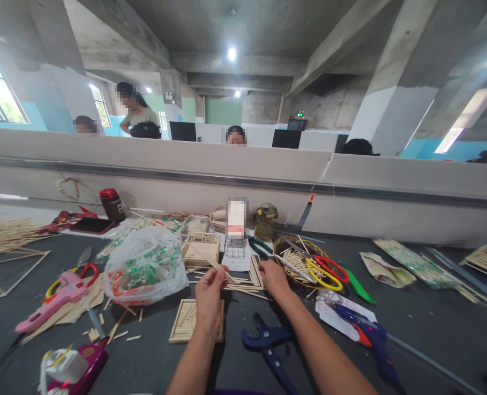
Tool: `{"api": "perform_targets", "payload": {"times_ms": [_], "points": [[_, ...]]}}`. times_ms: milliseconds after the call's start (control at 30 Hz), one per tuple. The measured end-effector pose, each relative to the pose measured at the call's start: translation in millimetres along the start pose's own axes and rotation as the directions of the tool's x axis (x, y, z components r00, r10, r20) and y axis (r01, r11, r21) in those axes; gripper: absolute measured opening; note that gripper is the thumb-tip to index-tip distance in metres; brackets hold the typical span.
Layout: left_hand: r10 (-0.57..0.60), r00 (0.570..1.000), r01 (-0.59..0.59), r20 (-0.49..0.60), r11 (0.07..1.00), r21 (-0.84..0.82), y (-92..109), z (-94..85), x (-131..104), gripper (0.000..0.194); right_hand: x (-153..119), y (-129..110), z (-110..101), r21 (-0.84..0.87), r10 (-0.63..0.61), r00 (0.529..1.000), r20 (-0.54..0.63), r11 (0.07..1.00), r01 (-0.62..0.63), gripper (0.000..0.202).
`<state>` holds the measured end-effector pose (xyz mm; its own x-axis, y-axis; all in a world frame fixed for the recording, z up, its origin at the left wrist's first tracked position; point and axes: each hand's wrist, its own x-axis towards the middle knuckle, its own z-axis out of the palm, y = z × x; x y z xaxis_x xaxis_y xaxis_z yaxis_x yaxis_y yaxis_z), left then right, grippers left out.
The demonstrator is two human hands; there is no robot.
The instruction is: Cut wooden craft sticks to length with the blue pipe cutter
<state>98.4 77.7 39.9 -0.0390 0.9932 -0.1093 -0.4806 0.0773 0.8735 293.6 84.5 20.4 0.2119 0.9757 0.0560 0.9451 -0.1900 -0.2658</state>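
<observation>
My left hand (209, 291) is closed on thin wooden sticks (205, 254), which slant up and to the left from its fingertips. To its right, my right hand (275, 277) has its fingers curled at the edge of a row of short wooden sticks (255, 271); whether it grips one is hidden. Longer loose sticks (245, 288) lie between the hands. Partly behind my left forearm lies a square wooden stick tray (182, 323) with short pieces in it. Beyond the left hand stands a small box built of sticks (198, 247).
Blue cutters (264, 337) lie between my forearms. A basket of short sticks (295, 260) with scissors (324, 272) is at right, near a blue glue gun (369, 334). Left are a plastic bag (147, 269), a pink glue gun (58, 296) and a power strip (89, 365). A partition (186, 159) runs behind.
</observation>
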Motion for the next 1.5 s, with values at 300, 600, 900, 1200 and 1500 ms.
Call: {"api": "perform_targets", "payload": {"times_ms": [300,600,900,1200,1500], "points": [[-0.060,0.996,0.057,0.071,0.997,0.049,-2,-0.1,3,0.044,-9,6,-16,0.074,-0.057,0.998,0.019,0.996,0.056,0.030],[-0.009,1.000,0.009,0.004,1.000,0.019,2,-3.1,6,0.047,-64,-14,-21,0.083,-0.279,0.949,0.147,0.959,0.270,0.008],[-0.038,0.998,0.036,0.051,0.998,0.046,0,0.1,2,0.046,-51,-17,-14,-0.074,-0.162,0.984,0.076,0.983,0.168,0.024],[0.015,1.000,-0.016,0.022,0.997,0.077,1,-2.6,4,0.046,-74,-9,-32,-0.001,-0.110,0.989,0.099,0.994,0.111,0.015],[-0.013,0.985,-0.020,0.171,0.981,0.192,-8,4.6,-7,0.036,-120,-27,-35,0.114,-0.233,0.926,0.298,0.972,0.208,0.072]]}}
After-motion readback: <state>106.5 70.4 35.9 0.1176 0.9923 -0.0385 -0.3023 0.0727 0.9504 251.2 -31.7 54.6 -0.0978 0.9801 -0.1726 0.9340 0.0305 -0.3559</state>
